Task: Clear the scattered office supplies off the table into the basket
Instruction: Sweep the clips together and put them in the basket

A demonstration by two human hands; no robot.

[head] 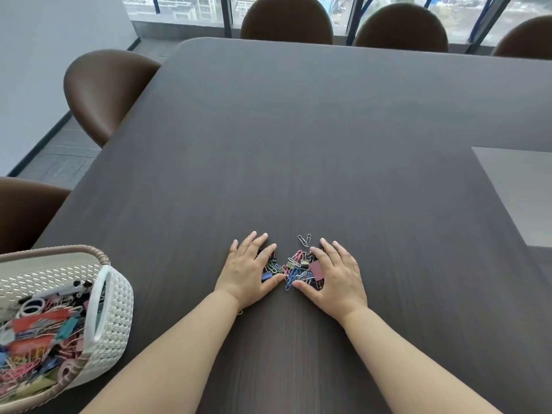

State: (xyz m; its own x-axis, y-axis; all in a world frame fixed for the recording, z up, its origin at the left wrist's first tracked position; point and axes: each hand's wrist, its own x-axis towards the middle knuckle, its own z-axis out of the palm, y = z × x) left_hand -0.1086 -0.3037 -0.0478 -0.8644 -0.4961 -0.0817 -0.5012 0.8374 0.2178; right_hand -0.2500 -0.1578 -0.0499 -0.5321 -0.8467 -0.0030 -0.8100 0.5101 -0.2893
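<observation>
A small heap of coloured paper clips and binder clips (294, 268) lies on the dark table (298, 144) between my two hands. My left hand (249, 270) rests flat on the heap's left side, fingers straight, partly covering some clips. My right hand (337, 273) lies flat on the heap's right side, over a pink binder clip (316, 269). Two loose silver paper clips (304, 240) sit just beyond the heap. The white woven basket (115, 309) stands at the near left, holding several clips and other supplies.
Brown chairs stand around the table: one at the far left (101, 88), one at the near left (27, 210), three along the far edge. A grey inset panel (519, 189) sits in the tabletop at the right.
</observation>
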